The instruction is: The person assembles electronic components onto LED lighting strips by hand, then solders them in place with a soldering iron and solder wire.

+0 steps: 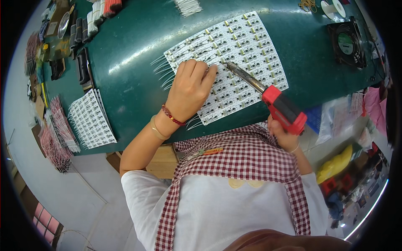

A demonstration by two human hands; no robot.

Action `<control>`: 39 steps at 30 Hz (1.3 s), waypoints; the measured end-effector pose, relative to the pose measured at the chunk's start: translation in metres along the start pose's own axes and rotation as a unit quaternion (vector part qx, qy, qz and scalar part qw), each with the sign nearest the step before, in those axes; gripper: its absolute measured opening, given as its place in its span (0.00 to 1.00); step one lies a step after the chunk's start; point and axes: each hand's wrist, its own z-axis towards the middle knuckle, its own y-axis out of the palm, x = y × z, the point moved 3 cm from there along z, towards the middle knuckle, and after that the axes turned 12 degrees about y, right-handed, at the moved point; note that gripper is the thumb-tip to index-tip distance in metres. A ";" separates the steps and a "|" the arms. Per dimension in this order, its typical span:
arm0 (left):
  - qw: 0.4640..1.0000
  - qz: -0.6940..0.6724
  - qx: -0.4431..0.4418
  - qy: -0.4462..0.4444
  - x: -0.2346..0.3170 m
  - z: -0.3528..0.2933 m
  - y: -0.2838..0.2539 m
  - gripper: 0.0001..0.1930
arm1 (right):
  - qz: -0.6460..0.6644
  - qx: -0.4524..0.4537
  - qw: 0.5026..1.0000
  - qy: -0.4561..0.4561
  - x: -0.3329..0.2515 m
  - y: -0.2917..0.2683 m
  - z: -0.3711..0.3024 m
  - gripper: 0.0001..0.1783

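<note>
A white panel of circuit boards (251,79), dotted with rows of small black and pale parts, lies on the green table. My left hand (190,90) rests over its left half, thumb and fingers pinched on a thin white wire that the fingers mostly hide. In my right hand (284,134) is a red-and-black soldering gun (284,108), gripped by its handle. Its metal tip points up and left, at the panel close beside my left fingertips; whether it touches cannot be made out. Several white wires (165,75) stick out past the panel's left edge.
More circuit board panels (92,119) lie stacked at the left, beside bundles of red-and-white wires (63,125). White wires (188,6) sit at the far edge. A black fan (346,44) and a white spool (333,9) stand at the right. Wire bundles (98,12) occupy the far left.
</note>
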 end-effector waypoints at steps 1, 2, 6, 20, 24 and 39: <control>1.000 0.000 0.000 -0.001 0.000 0.000 0.000 0.16 | -0.009 0.005 1.000 -0.010 -0.001 0.000 0.001 0.10; 1.000 0.001 -0.006 -0.004 0.001 0.000 -0.001 0.16 | -0.009 0.005 1.000 -0.010 0.000 0.000 0.002 0.10; 1.000 0.002 -0.012 -0.007 0.001 0.000 -0.001 0.16 | -0.035 -0.009 0.999 -0.004 -0.003 0.001 0.004 0.10; 1.000 0.018 0.009 -0.001 0.004 0.002 -0.007 0.15 | -0.062 -0.011 0.995 -0.079 -0.002 -0.001 -0.008 0.19; 0.999 -0.015 0.049 0.013 0.007 0.000 -0.003 0.15 | 0.042 -0.021 0.999 -0.011 0.000 -0.001 -0.011 0.16; 0.999 -0.020 0.033 0.002 0.007 -0.001 0.004 0.16 | -0.055 0.002 0.998 -0.044 0.005 -0.001 -0.006 0.09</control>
